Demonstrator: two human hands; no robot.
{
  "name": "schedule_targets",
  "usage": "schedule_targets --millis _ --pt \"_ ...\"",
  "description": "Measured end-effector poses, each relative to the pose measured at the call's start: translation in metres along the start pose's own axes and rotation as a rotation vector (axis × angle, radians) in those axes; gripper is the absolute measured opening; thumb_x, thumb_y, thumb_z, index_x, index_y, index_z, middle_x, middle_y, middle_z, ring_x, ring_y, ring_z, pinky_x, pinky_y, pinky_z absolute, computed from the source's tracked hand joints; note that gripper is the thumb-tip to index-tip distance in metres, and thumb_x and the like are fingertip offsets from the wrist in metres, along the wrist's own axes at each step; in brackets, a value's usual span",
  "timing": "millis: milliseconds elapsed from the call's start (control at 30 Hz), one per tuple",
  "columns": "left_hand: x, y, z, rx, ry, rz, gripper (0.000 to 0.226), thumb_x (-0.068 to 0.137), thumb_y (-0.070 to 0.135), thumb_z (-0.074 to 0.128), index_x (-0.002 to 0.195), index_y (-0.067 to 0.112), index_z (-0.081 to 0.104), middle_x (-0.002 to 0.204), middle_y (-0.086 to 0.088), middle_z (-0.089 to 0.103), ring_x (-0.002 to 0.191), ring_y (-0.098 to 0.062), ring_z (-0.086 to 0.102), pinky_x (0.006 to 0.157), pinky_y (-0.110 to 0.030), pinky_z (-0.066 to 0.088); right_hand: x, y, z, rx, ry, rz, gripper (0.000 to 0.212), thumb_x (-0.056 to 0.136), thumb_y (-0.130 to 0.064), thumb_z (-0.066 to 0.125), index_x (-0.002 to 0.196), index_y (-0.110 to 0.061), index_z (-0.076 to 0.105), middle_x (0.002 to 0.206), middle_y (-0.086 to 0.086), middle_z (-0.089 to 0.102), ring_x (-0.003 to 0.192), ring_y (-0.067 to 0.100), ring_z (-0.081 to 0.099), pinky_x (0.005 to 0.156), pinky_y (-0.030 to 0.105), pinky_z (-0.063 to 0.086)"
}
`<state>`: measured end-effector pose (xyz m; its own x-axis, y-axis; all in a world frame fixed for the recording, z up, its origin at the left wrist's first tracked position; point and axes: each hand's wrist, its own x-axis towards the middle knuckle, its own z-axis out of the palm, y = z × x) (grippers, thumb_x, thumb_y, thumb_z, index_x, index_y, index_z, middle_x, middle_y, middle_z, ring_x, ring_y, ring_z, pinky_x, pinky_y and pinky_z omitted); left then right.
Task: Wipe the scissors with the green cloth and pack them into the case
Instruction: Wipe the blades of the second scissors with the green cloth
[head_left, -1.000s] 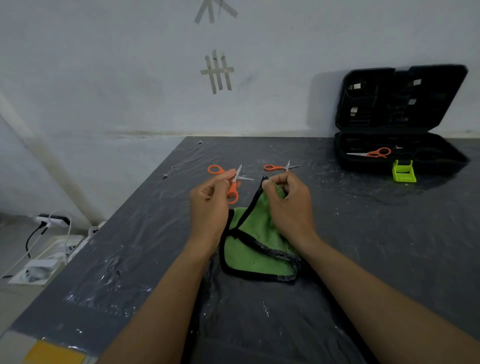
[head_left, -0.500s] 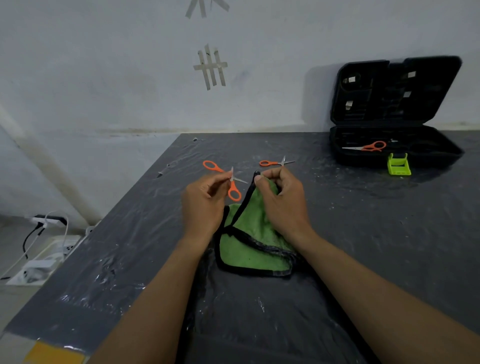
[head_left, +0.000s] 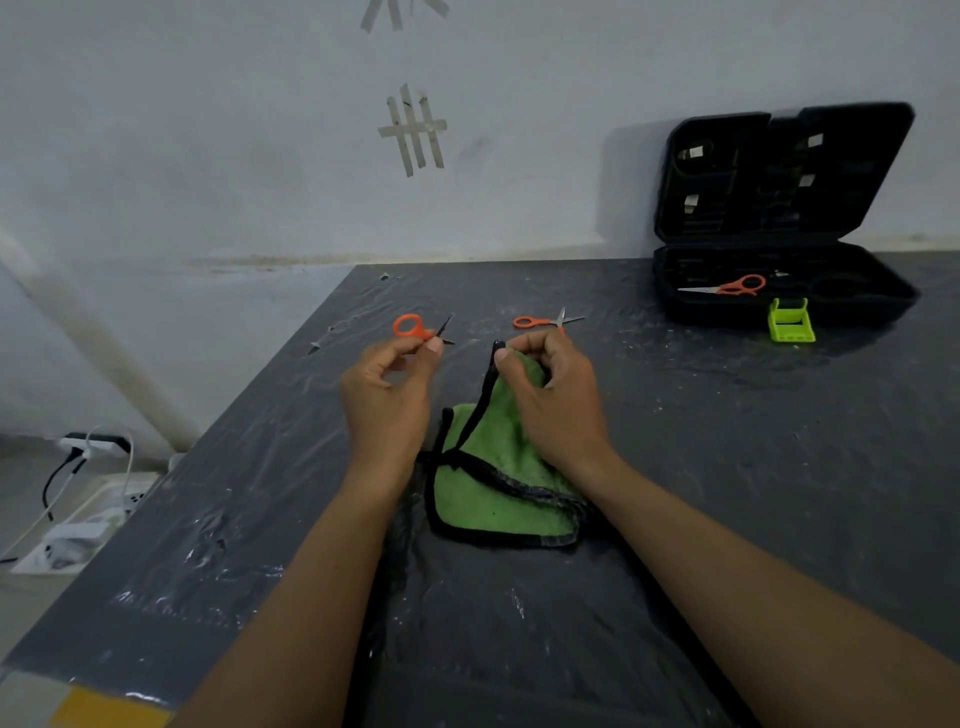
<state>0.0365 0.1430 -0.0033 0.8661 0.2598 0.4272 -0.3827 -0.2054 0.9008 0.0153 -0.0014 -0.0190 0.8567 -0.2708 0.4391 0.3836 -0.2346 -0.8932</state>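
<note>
Scissors (head_left: 410, 328) with orange handles are pinched near the pivot by the left hand (head_left: 387, 400), with the blades parted and pointing away and one loop standing above the fingers. Just beside them the right hand (head_left: 553, 405) pinches a raised fold of the green cloth (head_left: 493, 483). The rest of the cloth lies bunched on the table (head_left: 753, 467), and blades and cloth are not touching. The risk, as I judge it, is that the open blades snag the cloth's black edging or nick a fingertip if the wipe runs toward the points. So light a pinch could also let the pair slip. A second pair (head_left: 545, 322) lies on the table beyond the hands. Well to the right, the black case (head_left: 701, 309) stands open with its lid raised. A third pair (head_left: 727, 286) lies in its lower half, and a lime-green clip (head_left: 790, 322) sits at its front edge.
</note>
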Motion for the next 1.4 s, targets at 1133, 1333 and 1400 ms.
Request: schedule_targets --millis 1133,1333,1400 --pt "-0.017 0.0 0.022 -0.363 -0.185 -0.235 0.017 0.086 0.007 0.065 0.078 0.02 0.074 0.07 -0.002 0.067 0.063 -0.019 0.053 0.057 -0.025 0.049 -0.003 -0.007 0.006 -0.214 -0.029 -0.091 0.009 0.09 -0.022 0.062 0.084 -0.015 0.061 0.076 -0.01 0.063 0.072 0.0 0.056 0.061 0.007 0.038" --pt "-0.018 -0.003 0.024 -0.311 -0.183 -0.249 0.019 0.087 0.006 0.064 0.078 0.02 0.073 0.07 -0.004 0.067 0.057 -0.016 0.051 0.055 -0.026 0.048 -0.004 -0.011 0.007 -0.247 -0.015 -0.02 0.013 0.086 -0.023 0.06 0.078 -0.013 0.058 0.071 -0.004 0.062 0.069 0.009 0.052 0.057 0.017 0.036" --pt "-0.018 -0.004 0.024 -0.313 -0.183 -0.254 0.021 0.087 0.005 0.063 0.076 0.02 0.073 0.069 -0.005 0.066 0.057 -0.015 0.05 0.053 -0.025 0.047 -0.004 -0.01 0.007 -0.268 -0.024 0.004 0.013 0.086 -0.022 0.059 0.076 -0.013 0.057 0.071 -0.004 0.061 0.069 0.011 0.051 0.054 0.021 0.034"
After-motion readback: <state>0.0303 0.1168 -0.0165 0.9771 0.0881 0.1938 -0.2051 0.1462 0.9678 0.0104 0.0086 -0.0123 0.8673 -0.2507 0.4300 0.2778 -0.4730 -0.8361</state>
